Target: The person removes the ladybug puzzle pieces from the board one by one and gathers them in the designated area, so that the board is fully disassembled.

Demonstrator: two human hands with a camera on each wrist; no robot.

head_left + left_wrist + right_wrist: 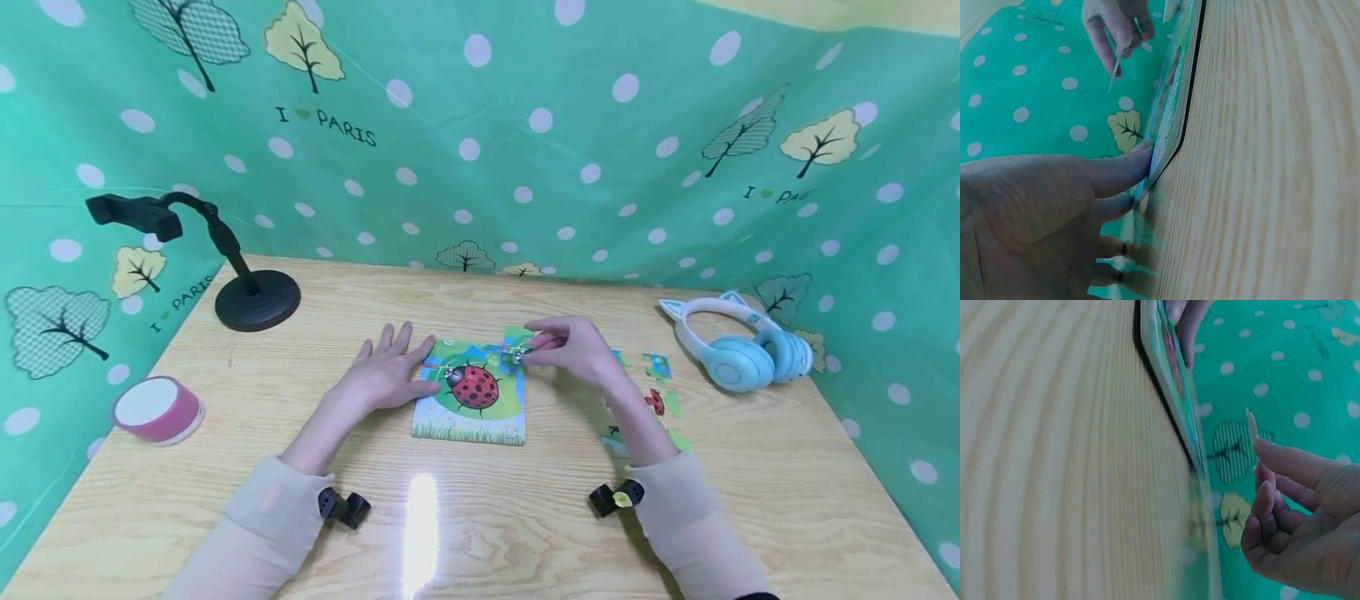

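Observation:
A square ladybug jigsaw puzzle (468,431) lies on the table between the two hands. My left hand (386,375) is at its left side with fingers spread; in the left wrist view the thumb (1125,169) touches the board's edge. Over the far right corner, my right hand (576,350) pinches a thin puzzle piece (1252,427) between thumb and fingers. That piece is raised above the board and appears edge-on in both wrist views.
Several loose puzzle pieces (657,365) lie right of the board, partly hidden by the right forearm. Blue cat-ear headphones (738,362) rest at the far right. A black stand (257,300) is at the far left, with a pink-and-white roll (159,410) nearer.

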